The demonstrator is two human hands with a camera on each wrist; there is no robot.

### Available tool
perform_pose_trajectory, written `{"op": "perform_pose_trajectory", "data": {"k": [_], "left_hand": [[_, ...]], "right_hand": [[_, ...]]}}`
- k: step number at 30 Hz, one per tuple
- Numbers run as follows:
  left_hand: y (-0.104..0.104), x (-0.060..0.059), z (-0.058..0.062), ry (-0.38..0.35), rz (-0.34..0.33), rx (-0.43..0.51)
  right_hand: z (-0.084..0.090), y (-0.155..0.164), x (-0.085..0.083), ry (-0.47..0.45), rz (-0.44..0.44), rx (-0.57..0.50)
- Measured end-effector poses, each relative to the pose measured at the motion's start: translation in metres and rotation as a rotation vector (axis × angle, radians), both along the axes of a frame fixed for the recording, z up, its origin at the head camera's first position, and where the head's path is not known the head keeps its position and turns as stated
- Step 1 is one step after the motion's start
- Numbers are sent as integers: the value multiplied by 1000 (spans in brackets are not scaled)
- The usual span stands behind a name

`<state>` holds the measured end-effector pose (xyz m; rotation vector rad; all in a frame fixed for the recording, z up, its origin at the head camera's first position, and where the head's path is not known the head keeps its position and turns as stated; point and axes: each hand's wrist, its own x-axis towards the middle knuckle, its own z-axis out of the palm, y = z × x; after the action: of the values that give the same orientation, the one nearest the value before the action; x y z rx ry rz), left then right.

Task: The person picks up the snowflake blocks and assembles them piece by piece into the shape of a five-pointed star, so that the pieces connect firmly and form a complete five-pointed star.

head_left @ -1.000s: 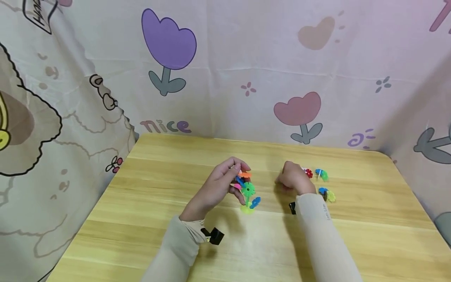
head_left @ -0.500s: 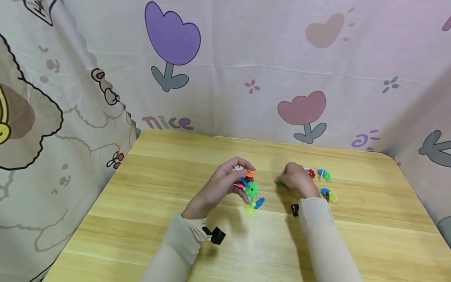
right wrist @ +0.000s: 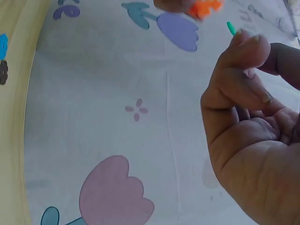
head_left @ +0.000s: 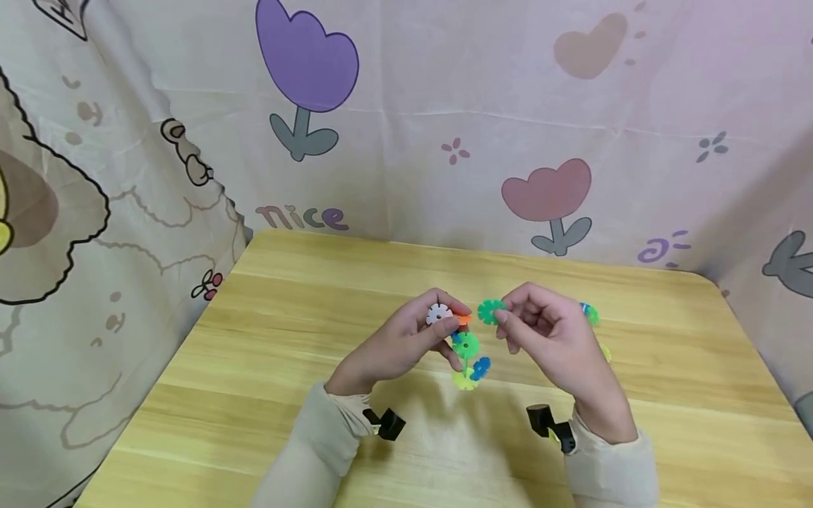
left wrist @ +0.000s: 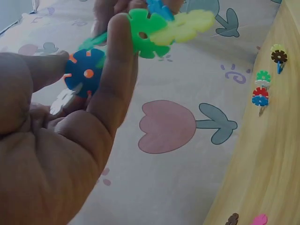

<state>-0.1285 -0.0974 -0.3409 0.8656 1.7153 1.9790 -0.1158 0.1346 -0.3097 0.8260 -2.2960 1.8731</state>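
My left hand holds a joined cluster of slotted plastic snowflake discs, with a white disc and an orange disc by the thumb. Below them hang a light green disc, a blue disc and a yellow disc. In the left wrist view, a dark blue disc sits between thumb and fingers. My right hand pinches a single green disc between thumb and fingertips, just right of the cluster and apart from it. Only its thin edge shows in the right wrist view.
More discs lie on the wooden table, partly behind the right hand: a green one and a yellow one. From the left wrist, red, brown and pink discs show. A printed cloth hangs behind the table.
My right hand has lifted a green disc from the table and brought it left, close to the cluster. The left hand stays nearly in place, still holding the cluster.
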Motion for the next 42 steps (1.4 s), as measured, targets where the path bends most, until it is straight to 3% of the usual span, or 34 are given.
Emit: {"op": "perform_pose_trajectory", "data": {"k": [6,10,20,31,38,42], "left_hand": [[0,2,4,100,10,14],[-1,3,7,129,16,23],[0,8,10,144,8,24],[3,9,9,156,38,15],[4,9,10,169,31,7],[5,8,10,164,26,-1]], "right_hand": [[2,-3,2,1,26,-17],[4,-4,3,5,35,-24],[7,-4,9,-21,8,17],[5,-7,10,7,96,-92],[4,-10,9,-13,-23,16],[2,-12,7,-41,-60,-4]]}}
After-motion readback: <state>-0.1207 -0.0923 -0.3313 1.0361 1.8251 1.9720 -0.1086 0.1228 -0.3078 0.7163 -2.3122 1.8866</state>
